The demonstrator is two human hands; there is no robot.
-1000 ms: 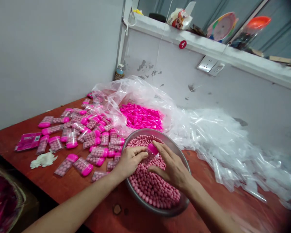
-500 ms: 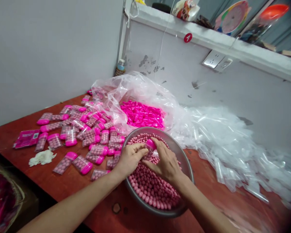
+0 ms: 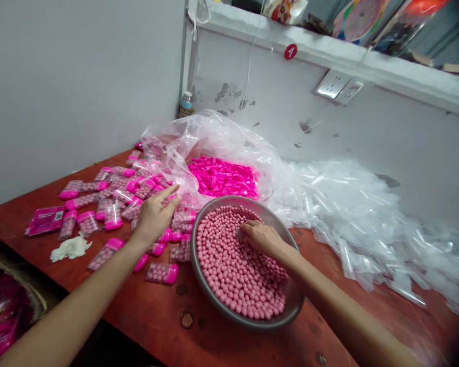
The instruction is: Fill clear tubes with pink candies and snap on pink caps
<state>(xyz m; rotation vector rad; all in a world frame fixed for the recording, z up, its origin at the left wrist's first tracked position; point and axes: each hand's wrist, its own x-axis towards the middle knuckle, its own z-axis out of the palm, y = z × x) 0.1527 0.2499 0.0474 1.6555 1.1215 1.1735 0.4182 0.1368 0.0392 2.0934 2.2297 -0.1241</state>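
A grey metal bowl [image 3: 248, 322] holds many round pink beads [image 3: 229, 275]. My right hand [image 3: 260, 237] is down among the beads, its fingers curled around what looks like a clear plastic tube [image 3: 239, 233]; most of it is hidden. My left hand [image 3: 155, 216] hovers over a heap of clear, bead-filled tubes with bright pink caps [image 3: 115, 214]. Its fingers are stretched out and apart, with nothing visible in them. One filled tube [image 3: 162, 273] lies just left of the bowl.
Behind the bowl, loose pink caps [image 3: 224, 176] lie in an open plastic bag [image 3: 210, 127]. Clear plastic tubes [image 3: 352, 219] are heaped at the right. A flat pink packet [image 3: 45, 220] and crumpled white material [image 3: 71, 248] lie at the left of the red table [image 3: 214, 344].
Both hands were together over the bowl on a pink-capped tube. My left hand has moved left over the heap and opened; my right hand has gone down into the beads.
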